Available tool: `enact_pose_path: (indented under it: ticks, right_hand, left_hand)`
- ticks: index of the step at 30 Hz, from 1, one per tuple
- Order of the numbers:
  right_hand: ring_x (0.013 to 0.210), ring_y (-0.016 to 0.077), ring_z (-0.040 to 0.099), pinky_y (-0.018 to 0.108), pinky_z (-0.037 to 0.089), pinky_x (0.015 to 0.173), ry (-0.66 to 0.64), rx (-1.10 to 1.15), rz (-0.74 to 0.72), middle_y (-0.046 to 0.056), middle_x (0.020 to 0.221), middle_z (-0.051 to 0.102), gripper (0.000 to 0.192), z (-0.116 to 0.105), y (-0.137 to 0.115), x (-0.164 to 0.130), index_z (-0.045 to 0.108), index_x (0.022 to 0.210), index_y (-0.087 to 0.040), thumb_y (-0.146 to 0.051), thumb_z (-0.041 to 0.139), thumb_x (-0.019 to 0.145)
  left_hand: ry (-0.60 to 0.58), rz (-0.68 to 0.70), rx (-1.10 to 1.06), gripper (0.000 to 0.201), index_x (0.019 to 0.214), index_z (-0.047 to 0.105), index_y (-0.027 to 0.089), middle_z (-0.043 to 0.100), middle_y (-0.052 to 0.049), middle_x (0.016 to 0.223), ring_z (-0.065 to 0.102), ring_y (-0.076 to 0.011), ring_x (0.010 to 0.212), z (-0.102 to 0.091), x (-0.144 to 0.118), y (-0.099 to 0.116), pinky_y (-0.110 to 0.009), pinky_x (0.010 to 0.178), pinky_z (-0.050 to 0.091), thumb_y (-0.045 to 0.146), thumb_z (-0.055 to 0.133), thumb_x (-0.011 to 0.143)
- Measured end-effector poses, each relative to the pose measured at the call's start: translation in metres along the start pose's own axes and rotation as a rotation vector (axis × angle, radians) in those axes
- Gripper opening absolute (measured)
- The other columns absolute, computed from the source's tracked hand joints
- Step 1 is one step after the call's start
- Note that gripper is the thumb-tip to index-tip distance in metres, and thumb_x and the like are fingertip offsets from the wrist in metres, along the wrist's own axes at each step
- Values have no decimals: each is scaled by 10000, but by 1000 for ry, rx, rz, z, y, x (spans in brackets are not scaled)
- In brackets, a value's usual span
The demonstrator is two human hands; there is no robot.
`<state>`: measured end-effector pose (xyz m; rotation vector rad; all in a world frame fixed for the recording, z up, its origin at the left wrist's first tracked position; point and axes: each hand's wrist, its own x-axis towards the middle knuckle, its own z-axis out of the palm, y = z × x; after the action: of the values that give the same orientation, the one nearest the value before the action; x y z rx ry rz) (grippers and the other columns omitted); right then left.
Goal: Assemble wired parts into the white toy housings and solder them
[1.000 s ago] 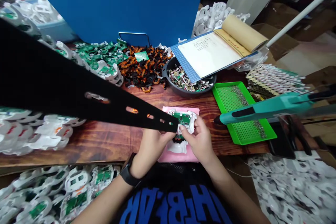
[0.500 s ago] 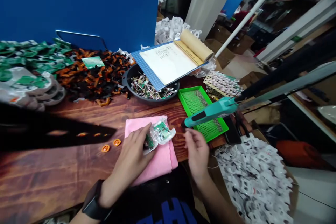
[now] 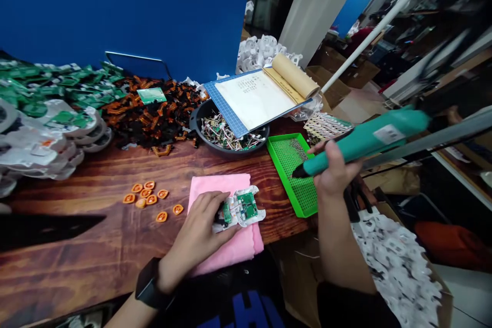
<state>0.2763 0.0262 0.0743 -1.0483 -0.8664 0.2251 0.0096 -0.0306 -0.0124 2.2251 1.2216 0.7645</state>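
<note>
Grip first: left hand (image 3: 200, 225) flat, fingers pressed down on white housing w/ green board (image 3: 242, 209), pinning its left end; 1 such piece in hand. Sits on pink cloth (image 3: 226, 189), 1 cloth, at near edge of worktop (image 3: 77, 256), right of centre. Right hand (image 3: 336, 169) wrapped tight round teal screwdriver (image 3: 365, 141), 1 tool, tip down-left, held above green tray (image 3: 295, 184), off the surface. Rear of tool blurs into dark cable, cut off at frame right.

Orange pads (image 3: 148, 195): 8 counted, loose cluster left of cloth, apart from hand. Green tray just right of cloth, at right edge of worktop; small dark screws inside, too fine to count. Black bowl (image 3: 200, 123) behind cloth, 1, full of wired parts, half covered by open notebook on blue mat (image 3: 253, 97). Black-orange parts heap (image 3: 154, 113) toward far edge, uncountable. Green boards and white housings stacked at far left corner, blurred, count unclear. Dark strap (image 3: 46, 228) across near-left, out of focus. White housings heaped in carton (image 3: 395, 266) below right edge, partly hidden by right forearm. Black watch (image 3: 148, 284) on left wrist.
</note>
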Motion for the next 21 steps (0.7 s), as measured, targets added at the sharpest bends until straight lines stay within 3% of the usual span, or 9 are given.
enact_pose_path:
  ticks: [2, 3, 7, 11, 21]
  right_hand:
    - [725, 160, 643, 271, 519, 473, 57, 34, -112, 27, 990, 609, 303, 10, 7, 29, 468, 966, -228, -332, 661, 758]
    - [692, 147, 635, 268, 508, 457, 89, 14, -147, 36, 1053, 597, 333, 13, 14, 43, 435, 984, -241, -328, 657, 752]
    - [509, 108, 534, 317, 506, 465, 135, -175, -147, 18, 959, 583, 359, 12, 51, 73, 349, 992, -265, -451, 573, 781]
    - [467, 102, 502, 322, 492, 465, 117, -224, -111, -4, 870, 570, 432, 0, 75, 70, 333, 981, -259, -538, 579, 760]
    - [448, 100, 496, 306, 486, 463, 121, -224, -54, -35, 782, 553, 458, -14, 78, 65, 326, 966, -253, -515, 618, 730]
  left_hand:
    - [-1, 13, 2, 525, 1232, 510, 186, 599, -114, 1143, 567, -280, 1066, -1, 0, -1, -430, 905, 490, 445, 664, 802]
    - [0, 21, 6, 524, 1234, 506, 186, 599, -115, 1142, 568, -279, 1065, -1, 1, -1, -429, 903, 491, 446, 660, 805]
    - [12, 42, 15, 522, 1249, 490, 191, 600, -115, 1137, 574, -276, 1058, -2, 1, -4, -425, 888, 499, 443, 644, 818]
    - [15, 37, 1, 516, 1232, 510, 200, 615, -108, 1129, 586, -278, 1049, -2, 3, -4, -421, 880, 505, 450, 651, 803]
    - [16, 40, 9, 523, 1241, 503, 208, 615, -99, 1134, 587, -278, 1046, -1, 4, -6, -415, 876, 502, 445, 657, 800]
